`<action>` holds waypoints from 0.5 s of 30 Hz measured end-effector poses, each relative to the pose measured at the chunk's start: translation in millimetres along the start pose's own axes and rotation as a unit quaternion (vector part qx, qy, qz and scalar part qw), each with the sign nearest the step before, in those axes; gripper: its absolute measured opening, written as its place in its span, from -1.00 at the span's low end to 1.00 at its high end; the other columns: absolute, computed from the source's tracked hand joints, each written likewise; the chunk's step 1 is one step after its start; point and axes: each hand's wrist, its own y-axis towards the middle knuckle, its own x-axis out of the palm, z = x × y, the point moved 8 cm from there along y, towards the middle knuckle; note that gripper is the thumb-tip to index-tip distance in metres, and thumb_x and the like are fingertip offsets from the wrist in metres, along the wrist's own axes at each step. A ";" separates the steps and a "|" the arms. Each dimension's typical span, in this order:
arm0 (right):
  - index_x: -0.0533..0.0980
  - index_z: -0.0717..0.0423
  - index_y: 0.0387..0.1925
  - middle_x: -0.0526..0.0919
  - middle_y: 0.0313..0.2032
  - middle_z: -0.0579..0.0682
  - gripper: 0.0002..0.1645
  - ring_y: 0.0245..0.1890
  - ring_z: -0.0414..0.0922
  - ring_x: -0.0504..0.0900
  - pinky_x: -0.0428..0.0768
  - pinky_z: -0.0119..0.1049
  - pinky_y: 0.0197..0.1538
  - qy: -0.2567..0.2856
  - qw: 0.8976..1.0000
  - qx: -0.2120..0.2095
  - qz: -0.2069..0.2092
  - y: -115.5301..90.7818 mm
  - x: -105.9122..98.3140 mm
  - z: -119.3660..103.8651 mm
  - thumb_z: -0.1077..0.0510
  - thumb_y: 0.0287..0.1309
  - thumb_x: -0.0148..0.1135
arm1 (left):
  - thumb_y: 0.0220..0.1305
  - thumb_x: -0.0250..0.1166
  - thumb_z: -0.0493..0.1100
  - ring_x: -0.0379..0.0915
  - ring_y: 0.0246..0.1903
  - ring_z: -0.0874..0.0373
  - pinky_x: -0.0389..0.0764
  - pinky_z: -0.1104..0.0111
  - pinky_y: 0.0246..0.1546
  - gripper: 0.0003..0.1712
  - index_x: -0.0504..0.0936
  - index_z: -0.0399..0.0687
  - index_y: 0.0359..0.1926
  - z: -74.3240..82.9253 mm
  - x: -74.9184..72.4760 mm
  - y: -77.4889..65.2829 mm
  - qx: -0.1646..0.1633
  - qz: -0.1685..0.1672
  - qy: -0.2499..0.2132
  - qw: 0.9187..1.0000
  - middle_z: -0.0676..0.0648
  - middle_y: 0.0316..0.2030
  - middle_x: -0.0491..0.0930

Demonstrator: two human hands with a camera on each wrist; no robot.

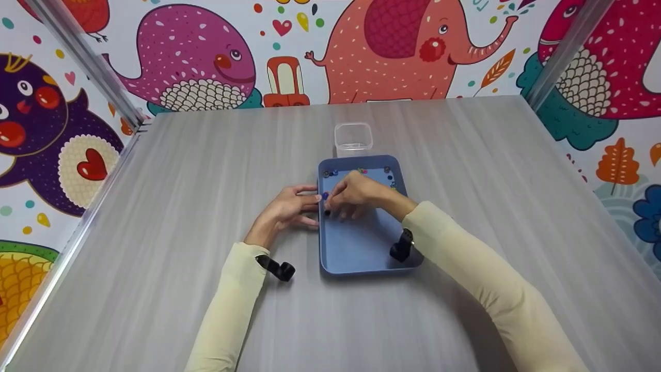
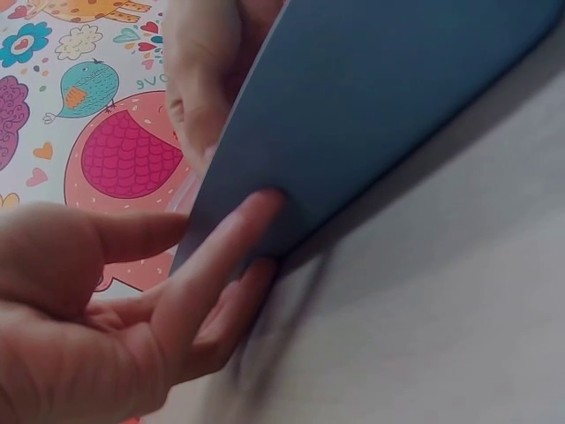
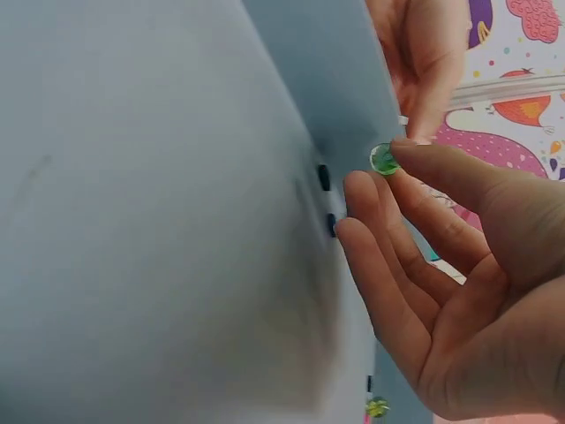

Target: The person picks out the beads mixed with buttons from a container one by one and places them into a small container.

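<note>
My right hand (image 1: 353,194) is over the left side of a blue tray (image 1: 361,253). Its thumb and index finger pinch a small clear-and-green marble (image 3: 384,159) near the tray wall, while the other fingers are loosely bent. My left hand (image 1: 289,206) is outside the tray, its extended fingertips (image 2: 265,205) against the left wall. Inside that wall, by the left thumb, is a small blue piece (image 1: 325,196); a dark piece (image 1: 327,212) lies just below it. The right hand hides part of the tray floor.
A clear plastic container (image 1: 353,138) stands just behind the tray. Several small colourful pieces (image 1: 363,171) lie along the tray's far end, with more in its far right corner. The grey table (image 1: 206,155) meets patterned walls at the back and sides.
</note>
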 end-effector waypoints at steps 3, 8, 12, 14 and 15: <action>0.76 0.04 -0.19 0.81 -0.23 0.12 -0.82 -0.45 -0.13 0.77 0.76 -0.31 -0.43 0.012 1.000 -0.011 0.004 -0.2 -4.3 -3.9 0.07 0.21 0.40 | 0.44 0.20 -0.27 0.61 0.11 -0.08 0.82 0.19 -0.35 -0.41 0.29 -0.22 0.43 -0.8 -2.4 -0.1 -0.004 0.003 0.000 1.000 -0.37 0.23 0.54; 0.75 0.04 -0.18 0.81 -0.21 0.11 -0.77 -0.37 -0.09 0.78 0.80 -0.26 -0.34 0.019 0.999 -0.019 0.021 1.6 -11.0 -5.6 0.02 0.20 0.42 | 0.43 0.21 -0.26 0.60 0.13 -0.10 0.82 0.18 -0.30 -0.41 0.31 -0.20 0.42 -0.2 -3.9 0.1 -0.008 0.004 -0.002 1.000 -0.36 0.21 0.55; 0.75 0.04 -0.15 0.81 -0.21 0.08 -0.77 -0.28 -0.05 0.80 0.81 -0.24 -0.29 0.026 0.999 -0.018 0.032 2.7 -16.3 -3.2 0.02 0.25 0.38 | 0.44 0.21 -0.26 0.60 0.14 -0.10 0.82 0.16 -0.28 -0.41 0.30 -0.19 0.42 -1.1 -4.0 0.4 -0.012 0.003 -0.002 1.000 -0.36 0.22 0.55; 0.74 0.05 -0.14 0.81 -0.20 0.08 -0.77 -0.27 -0.05 0.80 0.81 -0.23 -0.29 0.032 0.998 -0.019 0.042 2.4 -22.3 -1.5 0.03 0.28 0.35 | 0.44 0.21 -0.26 0.60 0.14 -0.10 0.82 0.15 -0.27 -0.42 0.32 -0.18 0.41 -1.7 -2.3 1.8 -0.015 0.004 -0.003 1.000 -0.35 0.22 0.55; 0.74 0.05 -0.14 0.81 -0.19 0.08 -0.77 -0.26 -0.05 0.80 0.81 -0.23 -0.29 0.036 0.998 -0.019 0.048 1.9 -25.5 -0.5 0.04 0.30 0.33 | 0.44 0.21 -0.26 0.60 0.15 -0.11 0.82 0.15 -0.27 -0.43 0.32 -0.18 0.41 -1.8 -0.7 2.3 -0.015 0.003 -0.002 1.000 -0.35 0.22 0.56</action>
